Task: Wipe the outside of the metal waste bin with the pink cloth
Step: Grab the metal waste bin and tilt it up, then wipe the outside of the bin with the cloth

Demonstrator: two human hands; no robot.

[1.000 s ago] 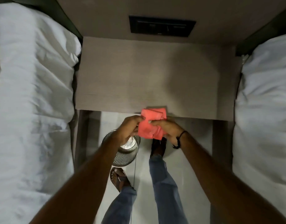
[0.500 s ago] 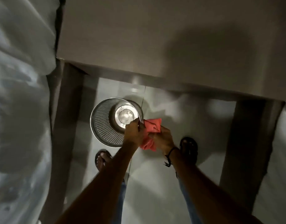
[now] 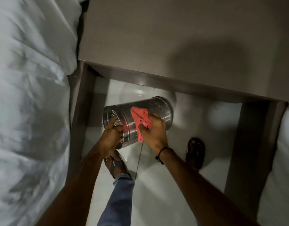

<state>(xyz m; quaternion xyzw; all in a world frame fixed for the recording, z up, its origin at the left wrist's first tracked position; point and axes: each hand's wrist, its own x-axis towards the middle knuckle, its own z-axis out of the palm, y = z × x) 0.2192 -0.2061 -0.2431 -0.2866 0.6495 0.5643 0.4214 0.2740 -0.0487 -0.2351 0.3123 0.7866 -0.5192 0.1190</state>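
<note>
The perforated metal waste bin [image 3: 158, 106] is tipped on its side above the pale floor, its mouth toward the lower left and its base toward the upper right. My left hand [image 3: 110, 137] grips the bin at its rim. My right hand [image 3: 154, 130] is closed on the folded pink cloth [image 3: 141, 119], which lies pressed against the bin's outer wall near the middle. A dark cord bracelet circles my right wrist.
A wooden bedside table [image 3: 173, 46] overhangs just beyond the bin, with dark side panels [image 3: 248, 144] left and right. White bedding [image 3: 29, 95] fills the left side and shows at the right edge. My sandalled feet [image 3: 196, 150] stand on the floor below the bin.
The bin stood upright on the floor; my left hand has lifted and tipped it onto its side. My right hand alone now holds the cloth, against the bin's outside.
</note>
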